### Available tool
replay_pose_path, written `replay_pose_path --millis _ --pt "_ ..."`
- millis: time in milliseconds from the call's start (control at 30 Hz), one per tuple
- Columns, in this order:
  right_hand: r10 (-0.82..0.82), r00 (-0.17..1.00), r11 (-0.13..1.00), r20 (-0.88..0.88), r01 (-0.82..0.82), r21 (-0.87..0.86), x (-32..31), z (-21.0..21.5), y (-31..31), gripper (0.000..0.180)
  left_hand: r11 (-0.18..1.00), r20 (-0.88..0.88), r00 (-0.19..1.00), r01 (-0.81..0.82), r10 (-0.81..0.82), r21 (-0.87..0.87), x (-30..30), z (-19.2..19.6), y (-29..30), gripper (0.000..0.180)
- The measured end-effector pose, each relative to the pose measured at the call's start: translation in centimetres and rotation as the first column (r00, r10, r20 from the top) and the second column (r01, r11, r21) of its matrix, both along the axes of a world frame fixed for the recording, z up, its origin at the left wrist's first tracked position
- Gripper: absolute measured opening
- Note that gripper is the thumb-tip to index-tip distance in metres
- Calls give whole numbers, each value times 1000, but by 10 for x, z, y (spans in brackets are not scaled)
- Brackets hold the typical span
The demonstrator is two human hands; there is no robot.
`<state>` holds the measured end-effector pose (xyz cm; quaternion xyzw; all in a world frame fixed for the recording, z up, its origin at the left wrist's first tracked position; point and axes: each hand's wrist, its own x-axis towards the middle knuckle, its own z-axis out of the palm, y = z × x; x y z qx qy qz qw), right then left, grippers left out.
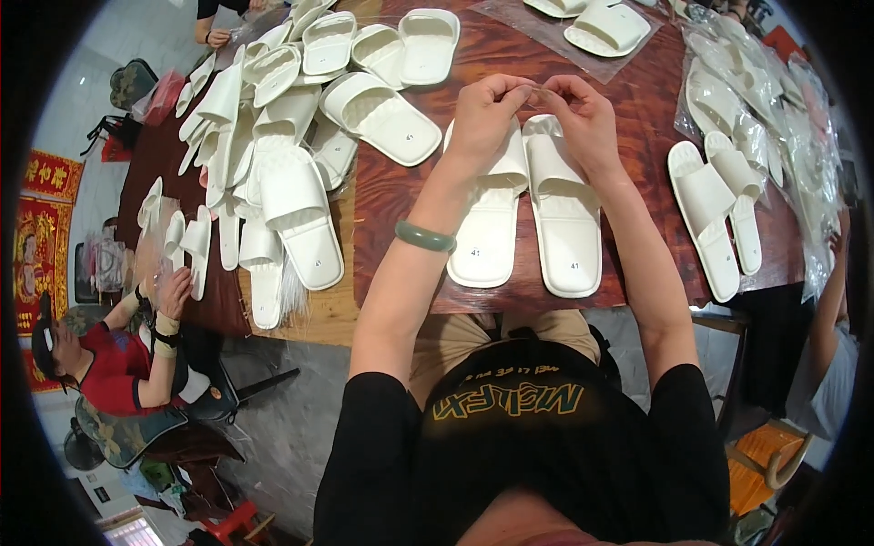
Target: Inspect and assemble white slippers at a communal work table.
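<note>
A pair of white slide slippers (528, 214) lies side by side on the dark red wooden table (401, 191), toes away from me. Above their straps, my left hand (484, 114) and my right hand (578, 114) meet, both pinching a small thin clear piece (539, 91) between fingertips; what it is cannot be told. A green bangle (424, 237) sits on my left wrist.
A heap of white slippers (273, 136) fills the table's left side. More slippers in clear bags (746, 136) lie at the right, another bagged pair (601, 23) at the far edge. A seated person in red (118, 355) handles slippers at the left. An orange stool (760, 460) stands lower right.
</note>
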<state>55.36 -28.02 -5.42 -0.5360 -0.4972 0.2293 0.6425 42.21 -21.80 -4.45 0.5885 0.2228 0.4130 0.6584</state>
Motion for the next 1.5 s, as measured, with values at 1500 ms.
replay_pose_path --millis 1500 --pt "-186 907 969 379 106 222 1 3 3 7 999 62 998 -7 4 40 8 -25 10 7"
